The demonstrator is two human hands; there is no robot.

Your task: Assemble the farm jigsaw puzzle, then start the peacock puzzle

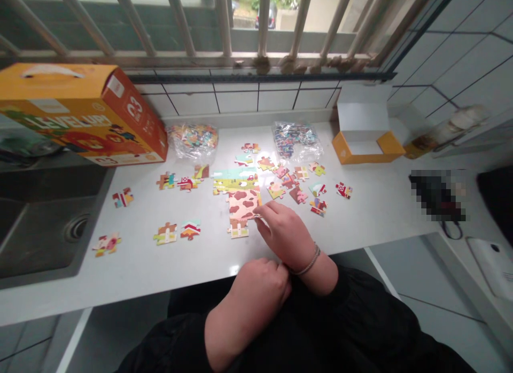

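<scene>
1. Joining pieces seems the step: the right hand (286, 234) pinches a puzzle piece (255, 217) at the lower right of the joined section (242, 201) on the tabletop (136, 271).
2. Left hand (258, 285): fingers hidden, cannot tell its grip.
3. Next likely calls for aligning tabs.

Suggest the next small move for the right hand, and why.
Probably lower the pinched piece, mostly hidden by the right hand, to the right of the lowest piece of the joined puzzle: the hand is near that corner, and bare counter shows there.
</scene>
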